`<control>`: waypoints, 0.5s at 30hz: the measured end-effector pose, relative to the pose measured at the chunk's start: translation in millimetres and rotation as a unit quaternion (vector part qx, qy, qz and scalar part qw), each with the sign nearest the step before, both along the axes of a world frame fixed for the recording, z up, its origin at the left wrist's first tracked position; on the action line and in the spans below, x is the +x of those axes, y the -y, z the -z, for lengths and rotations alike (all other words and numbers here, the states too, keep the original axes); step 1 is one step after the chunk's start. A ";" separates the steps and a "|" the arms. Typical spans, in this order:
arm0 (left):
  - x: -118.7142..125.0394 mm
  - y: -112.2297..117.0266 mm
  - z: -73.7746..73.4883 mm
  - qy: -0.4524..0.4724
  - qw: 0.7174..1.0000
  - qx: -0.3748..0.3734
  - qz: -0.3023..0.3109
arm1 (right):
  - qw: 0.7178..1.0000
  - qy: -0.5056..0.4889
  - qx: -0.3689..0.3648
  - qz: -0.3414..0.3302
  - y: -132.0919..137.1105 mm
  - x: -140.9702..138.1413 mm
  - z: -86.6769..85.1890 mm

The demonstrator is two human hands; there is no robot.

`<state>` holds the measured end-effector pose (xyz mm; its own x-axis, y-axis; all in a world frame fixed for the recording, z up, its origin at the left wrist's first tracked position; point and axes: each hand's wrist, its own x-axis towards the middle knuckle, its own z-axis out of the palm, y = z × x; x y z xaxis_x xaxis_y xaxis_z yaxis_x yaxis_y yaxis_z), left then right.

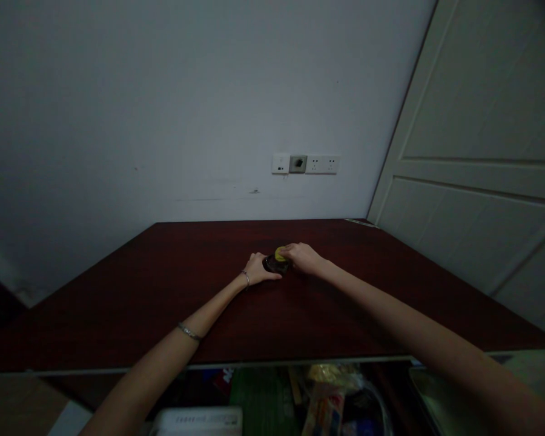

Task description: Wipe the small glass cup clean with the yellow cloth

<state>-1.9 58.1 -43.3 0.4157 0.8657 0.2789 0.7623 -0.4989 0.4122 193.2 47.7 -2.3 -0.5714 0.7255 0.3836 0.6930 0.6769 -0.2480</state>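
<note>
A small dark, shiny container (275,264), which looks like a jar, is over the middle of the dark red tabletop (218,321). My left hand (258,269) is curled round its left side, thumb along the near side. A yellow round piece (280,254), perhaps its lid, shows at the container's top. My right hand (300,257) is closed on the yellow piece from the right, its fingertips bent over the edge. The dim light hides whether the yellow piece is attached or separate.
Below the table's front edge, an open drawer or shelf space holds a white box (197,421), a green item (264,399) and several packets (329,406). Wall sockets (321,165) are behind the table. A white panelled door (476,175) stands along the right side.
</note>
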 end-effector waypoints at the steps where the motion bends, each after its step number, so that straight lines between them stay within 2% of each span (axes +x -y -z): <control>1: 0.0 -0.2 0.8 0.000 1.000 0.004 -0.001 | 1.000 0.004 -0.001 0.000 2.4 -0.9 0.4; 6: 0.1 -0.4 4.0 0.006 1.000 0.014 -0.015 | 0.999 0.009 0.001 0.036 15.5 -3.4 2.8; 10: 1.6 -0.7 4.3 0.002 1.000 0.019 -0.014 | 0.992 0.087 0.027 0.086 32.6 -8.5 3.3; 15: 2.8 -1.2 4.9 -0.011 0.999 0.028 -0.019 | 0.969 0.170 0.036 0.178 57.5 -23.6 -1.3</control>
